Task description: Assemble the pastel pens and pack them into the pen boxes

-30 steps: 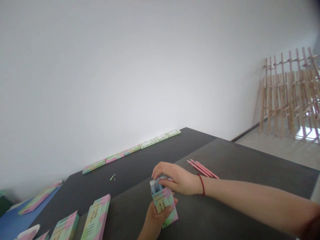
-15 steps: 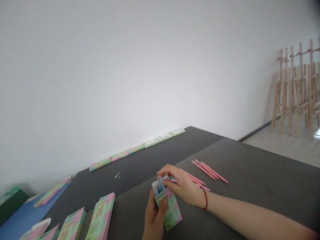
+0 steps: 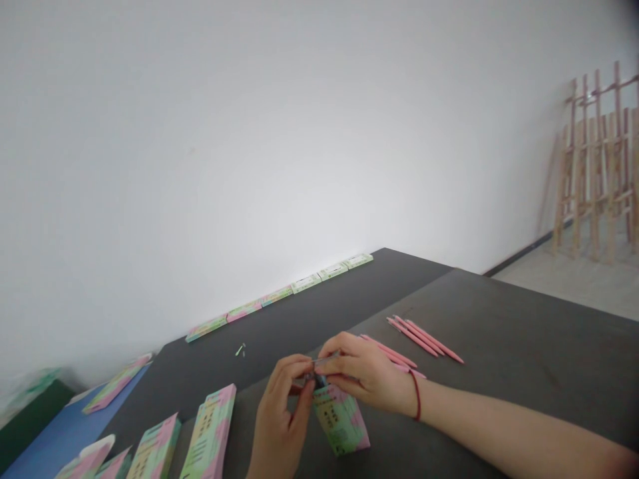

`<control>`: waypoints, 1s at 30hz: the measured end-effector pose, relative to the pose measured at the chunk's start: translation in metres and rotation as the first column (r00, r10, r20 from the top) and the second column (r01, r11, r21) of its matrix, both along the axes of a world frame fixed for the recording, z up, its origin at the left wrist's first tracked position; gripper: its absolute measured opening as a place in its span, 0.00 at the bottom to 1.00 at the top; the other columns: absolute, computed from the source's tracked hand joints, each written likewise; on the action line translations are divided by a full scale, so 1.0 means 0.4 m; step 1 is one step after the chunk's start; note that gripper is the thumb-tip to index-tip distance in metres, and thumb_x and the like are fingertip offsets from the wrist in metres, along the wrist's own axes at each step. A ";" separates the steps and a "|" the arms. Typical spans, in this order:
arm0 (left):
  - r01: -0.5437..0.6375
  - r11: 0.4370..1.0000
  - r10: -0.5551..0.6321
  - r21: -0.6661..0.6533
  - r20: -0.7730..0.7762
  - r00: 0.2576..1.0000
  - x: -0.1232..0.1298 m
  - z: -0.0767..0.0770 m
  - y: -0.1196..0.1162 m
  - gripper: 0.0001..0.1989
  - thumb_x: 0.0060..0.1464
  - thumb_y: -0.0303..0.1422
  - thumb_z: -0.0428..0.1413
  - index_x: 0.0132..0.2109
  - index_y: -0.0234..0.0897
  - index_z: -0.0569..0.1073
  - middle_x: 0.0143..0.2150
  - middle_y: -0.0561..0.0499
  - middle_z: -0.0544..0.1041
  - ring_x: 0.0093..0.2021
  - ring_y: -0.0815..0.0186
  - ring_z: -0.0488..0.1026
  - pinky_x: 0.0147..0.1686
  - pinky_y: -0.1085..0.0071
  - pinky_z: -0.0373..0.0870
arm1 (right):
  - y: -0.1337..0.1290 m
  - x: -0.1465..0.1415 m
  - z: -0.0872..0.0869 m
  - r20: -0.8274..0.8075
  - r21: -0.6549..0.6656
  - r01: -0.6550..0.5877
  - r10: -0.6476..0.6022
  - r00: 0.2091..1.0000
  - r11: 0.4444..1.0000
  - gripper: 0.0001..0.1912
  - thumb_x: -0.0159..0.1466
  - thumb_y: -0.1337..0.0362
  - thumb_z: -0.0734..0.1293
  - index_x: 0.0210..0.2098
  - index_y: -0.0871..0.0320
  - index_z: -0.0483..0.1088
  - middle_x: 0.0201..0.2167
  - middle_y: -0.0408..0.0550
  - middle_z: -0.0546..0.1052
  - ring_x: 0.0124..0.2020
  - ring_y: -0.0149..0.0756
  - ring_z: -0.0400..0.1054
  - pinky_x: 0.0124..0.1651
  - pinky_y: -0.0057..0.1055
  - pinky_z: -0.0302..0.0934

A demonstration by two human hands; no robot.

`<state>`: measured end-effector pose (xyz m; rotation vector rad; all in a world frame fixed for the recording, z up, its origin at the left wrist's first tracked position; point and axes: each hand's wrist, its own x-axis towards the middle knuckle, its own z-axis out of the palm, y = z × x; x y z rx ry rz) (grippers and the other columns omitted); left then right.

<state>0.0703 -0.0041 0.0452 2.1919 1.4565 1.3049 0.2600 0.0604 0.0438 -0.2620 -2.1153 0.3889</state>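
Observation:
A small green and pink printed carton (image 3: 342, 420) stands tilted over the dark table, its top end open and grey-blue contents showing at the mouth. My left hand (image 3: 284, 406) is closed in a pinch at the mouth's left corner; what its fingertips hold is too small to name. From the right, my right hand (image 3: 367, 372), with a red cord on the wrist, pinches at the same opening near a thin greyish edge I cannot identify. Behind that hand lie slim pink pens (image 3: 424, 338), several in a loose bundle, with more partly hidden by the hand.
Long printed boxes (image 3: 210, 432) lie at the front left. Flat boxes (image 3: 277, 295) form a row along the wall. Small green bits (image 3: 240, 350) are on the dark table (image 3: 529, 346). A blue surface (image 3: 54, 426) adjoins at left; wooden easels (image 3: 596, 166) stand far right.
My left hand has left the carton's side and moved up to its opening, fingertips meeting those of my right hand. The whole view has shifted slightly.

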 end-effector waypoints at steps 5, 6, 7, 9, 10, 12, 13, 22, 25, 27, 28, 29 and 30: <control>-0.011 0.987 0.000 -0.161 -0.067 0.998 -0.005 0.049 -0.006 0.09 0.58 0.31 0.51 0.45 0.44 0.72 0.47 0.50 0.68 0.45 0.65 0.70 0.40 0.71 0.71 | -0.019 -0.018 -0.026 -0.072 -0.337 0.010 -0.036 0.997 0.942 0.23 0.59 0.74 0.63 0.54 0.56 0.61 0.44 0.48 0.69 0.43 0.33 0.64 0.47 0.31 0.61; -0.020 0.986 0.008 -0.165 -0.070 0.997 -0.005 0.055 -0.008 0.09 0.57 0.31 0.51 0.45 0.43 0.72 0.46 0.50 0.68 0.44 0.65 0.70 0.39 0.72 0.72 | -0.024 -0.025 -0.034 -0.079 -0.421 0.013 -0.051 0.996 0.907 0.25 0.59 0.74 0.62 0.55 0.56 0.60 0.43 0.48 0.69 0.41 0.33 0.64 0.45 0.31 0.61; -0.028 0.986 0.016 -0.167 -0.073 0.997 -0.004 0.059 -0.011 0.09 0.57 0.31 0.51 0.44 0.42 0.72 0.46 0.49 0.68 0.44 0.65 0.70 0.38 0.72 0.72 | -0.028 -0.031 -0.041 -0.090 -0.491 -0.003 -0.047 0.995 0.871 0.26 0.59 0.74 0.61 0.56 0.55 0.58 0.43 0.47 0.69 0.40 0.32 0.64 0.44 0.31 0.61; -0.033 0.986 0.020 -0.164 -0.081 0.996 0.001 0.065 -0.014 0.07 0.56 0.30 0.51 0.41 0.41 0.72 0.44 0.49 0.68 0.42 0.65 0.71 0.36 0.72 0.72 | -0.034 -0.042 -0.051 -0.151 -0.590 -0.106 0.020 0.988 0.800 0.30 0.60 0.74 0.60 0.60 0.54 0.52 0.44 0.47 0.68 0.38 0.31 0.64 0.42 0.30 0.61; -0.037 0.986 0.023 -0.165 -0.087 0.996 0.004 0.067 -0.016 0.06 0.56 0.30 0.51 0.39 0.41 0.72 0.43 0.49 0.67 0.41 0.65 0.71 0.35 0.72 0.71 | -0.034 -0.046 -0.054 -0.193 -0.630 -0.170 0.060 0.979 0.757 0.31 0.61 0.73 0.59 0.61 0.54 0.49 0.43 0.47 0.68 0.38 0.31 0.64 0.41 0.29 0.61; -0.047 0.983 0.028 -0.177 -0.108 0.994 0.007 0.071 -0.018 0.05 0.56 0.30 0.50 0.35 0.40 0.71 0.42 0.50 0.67 0.39 0.65 0.71 0.34 0.72 0.71 | -0.031 -0.051 -0.056 -0.250 -0.684 -0.261 0.117 0.961 0.681 0.25 0.62 0.71 0.59 0.58 0.57 0.54 0.39 0.45 0.68 0.34 0.30 0.63 0.37 0.28 0.60; -0.056 0.981 0.034 -0.188 -0.119 0.992 0.008 0.074 -0.020 0.05 0.56 0.30 0.50 0.34 0.40 0.71 0.42 0.50 0.67 0.39 0.66 0.71 0.34 0.72 0.71 | -0.029 -0.053 -0.056 -0.249 -0.698 -0.270 0.128 0.960 0.663 0.18 0.62 0.69 0.59 0.52 0.59 0.60 0.34 0.44 0.68 0.32 0.30 0.62 0.35 0.27 0.58; -0.067 0.982 0.028 -0.177 -0.212 0.977 0.006 0.088 -0.038 0.08 0.57 0.29 0.47 0.40 0.40 0.70 0.46 0.47 0.68 0.42 0.64 0.71 0.34 0.71 0.71 | -0.046 -0.047 -0.030 -0.163 -0.634 -0.189 0.109 0.981 0.750 0.08 0.64 0.67 0.58 0.38 0.62 0.68 0.32 0.45 0.69 0.34 0.32 0.62 0.38 0.28 0.56; -0.076 0.978 0.020 -0.196 -0.270 0.963 0.001 0.092 -0.036 0.07 0.57 0.29 0.48 0.38 0.41 0.70 0.45 0.49 0.70 0.41 0.64 0.72 0.36 0.71 0.71 | -0.058 -0.047 -0.025 -0.191 -0.625 -0.221 0.127 0.973 0.748 0.11 0.64 0.67 0.57 0.41 0.62 0.69 0.35 0.47 0.71 0.36 0.33 0.64 0.40 0.28 0.58; -0.098 0.975 0.027 -0.201 -0.330 0.943 -0.001 0.096 -0.037 0.08 0.57 0.29 0.47 0.35 0.41 0.70 0.42 0.50 0.71 0.40 0.65 0.72 0.38 0.70 0.71 | -0.064 -0.050 -0.027 -0.221 -0.619 -0.243 0.131 0.966 0.747 0.12 0.65 0.68 0.56 0.42 0.62 0.69 0.36 0.48 0.72 0.38 0.33 0.65 0.41 0.29 0.59; -0.111 0.973 0.032 -0.202 -0.361 0.932 -0.001 0.098 -0.038 0.08 0.58 0.29 0.47 0.35 0.41 0.70 0.42 0.50 0.71 0.39 0.65 0.73 0.39 0.70 0.71 | -0.067 -0.052 -0.029 -0.231 -0.618 -0.244 0.124 0.965 0.747 0.13 0.65 0.68 0.56 0.43 0.62 0.70 0.36 0.48 0.73 0.38 0.33 0.66 0.41 0.28 0.59; -0.125 0.972 0.039 -0.199 -0.388 0.921 -0.001 0.099 -0.040 0.08 0.58 0.29 0.47 0.35 0.41 0.71 0.41 0.50 0.72 0.39 0.65 0.73 0.39 0.70 0.71 | -0.070 -0.053 -0.031 -0.237 -0.619 -0.241 0.115 0.965 0.747 0.14 0.65 0.69 0.55 0.43 0.61 0.70 0.36 0.48 0.73 0.38 0.33 0.66 0.41 0.28 0.60; -0.135 0.972 0.045 -0.192 -0.411 0.910 0.001 0.099 -0.042 0.08 0.59 0.30 0.47 0.35 0.42 0.71 0.41 0.51 0.72 0.38 0.65 0.73 0.39 0.69 0.71 | -0.073 -0.055 -0.034 -0.241 -0.621 -0.234 0.102 0.965 0.748 0.14 0.65 0.69 0.55 0.44 0.61 0.70 0.37 0.48 0.73 0.38 0.33 0.66 0.41 0.28 0.60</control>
